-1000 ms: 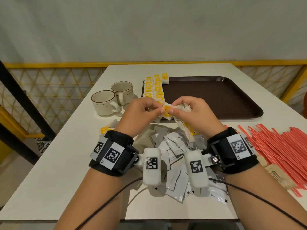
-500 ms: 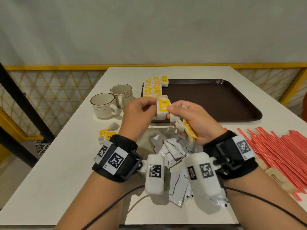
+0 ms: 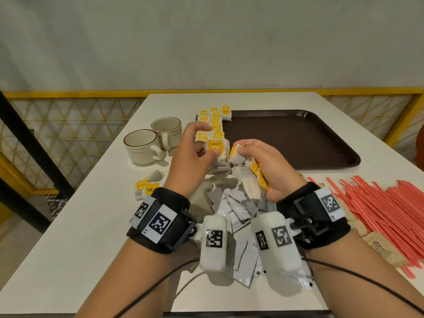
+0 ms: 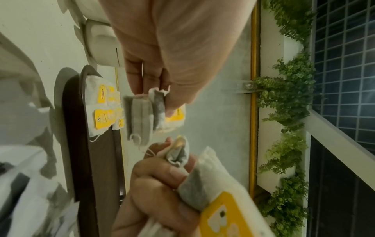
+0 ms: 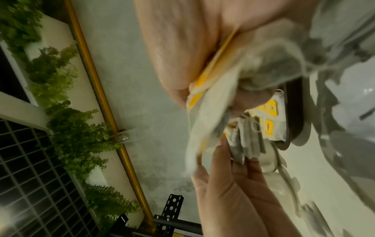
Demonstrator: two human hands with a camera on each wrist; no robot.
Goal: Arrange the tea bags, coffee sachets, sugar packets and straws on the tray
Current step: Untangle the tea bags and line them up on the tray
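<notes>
1. Nearest the front edge of the white tabletop (image 3: 68, 237), a loose heap of white coffee sachets (image 3: 238, 216) lies between the person's wrists, not yet on the tray.
2. Toward the right edge, a spread of red straws (image 3: 378, 203) lies on the tabletop, with brown paper sugar packets (image 3: 380, 249) beside it; neither has been placed.
3. Just past the sachets, the right hand (image 3: 270, 166) is curled round a bunch of tea bags (image 3: 250, 182), held above the tabletop.
4. The left hand (image 3: 195, 154) pinches a single yellow-tagged tea bag (image 3: 216, 148) between thumb and fingers, close to the tray's near left corner.
5. A couple of stray tea bags (image 3: 148, 187) lie near the left edge.
6. Two cream cups (image 3: 143, 146) stand left of the tray.
7. The dark brown tray (image 3: 298, 138) sits at the far side. A column of tea bags (image 3: 215, 121) runs along its left edge; the rest is bare, so the task looks early.
</notes>
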